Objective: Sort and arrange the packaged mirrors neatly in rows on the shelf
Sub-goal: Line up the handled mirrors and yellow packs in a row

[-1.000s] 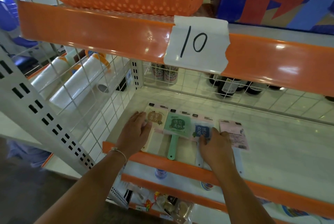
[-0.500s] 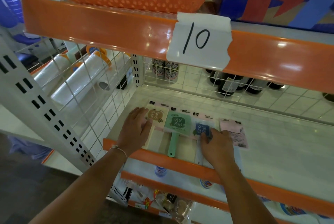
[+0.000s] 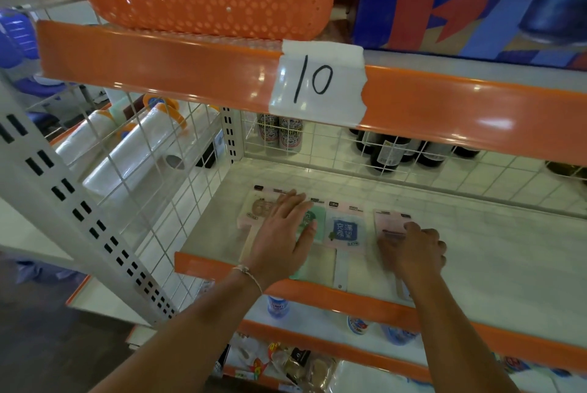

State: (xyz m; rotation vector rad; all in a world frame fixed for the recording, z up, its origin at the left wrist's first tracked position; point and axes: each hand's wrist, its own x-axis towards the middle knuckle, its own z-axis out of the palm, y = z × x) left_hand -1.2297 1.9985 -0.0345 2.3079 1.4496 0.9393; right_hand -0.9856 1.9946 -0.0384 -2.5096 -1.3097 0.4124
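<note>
- Four packaged mirrors lie flat in one row at the front left of the shelf (image 3: pixel 476 253), handles pointing to the orange lip, so the printed cards face up
- The left hand (image 3: pixel 282 234) lies flat with straight fingers across the beige mirror (image 3: pixel 259 210) and the green mirror (image 3: pixel 313 221), gripping nothing; it seems to be pressing them level
- The right hand (image 3: pixel 413 249) rests with curled fingers on the pink mirror (image 3: pixel 389 221), probably nudging it beside the blue mirror (image 3: pixel 344 230) to close the gap
</note>
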